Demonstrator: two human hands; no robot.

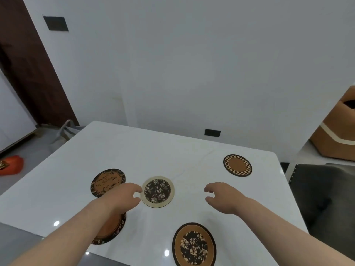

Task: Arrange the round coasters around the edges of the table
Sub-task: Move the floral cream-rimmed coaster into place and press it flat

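Note:
Several round coasters lie on a white table [146,148]. A cream-rimmed dark floral coaster [158,191] sits in the middle. My left hand [124,196] hovers at its left rim, fingers curled and apart, holding nothing. Behind that hand lies a brown coaster with a dark rim [106,181]. Under my left forearm a brown coaster with a floral rim [113,228] is partly hidden. A brown coaster with a dark flower centre [194,245] rests at the near edge. A checker-rimmed coaster [237,165] lies far right. My right hand [223,197] floats open, right of the middle coaster.
A white wall rises just behind the table's far edge. A dark upholstered chair [322,191] stands at the right, with a cardboard box [336,135] on a shelf beyond it. On the floor at left lie an orange object [11,167] and a grey bag [65,131].

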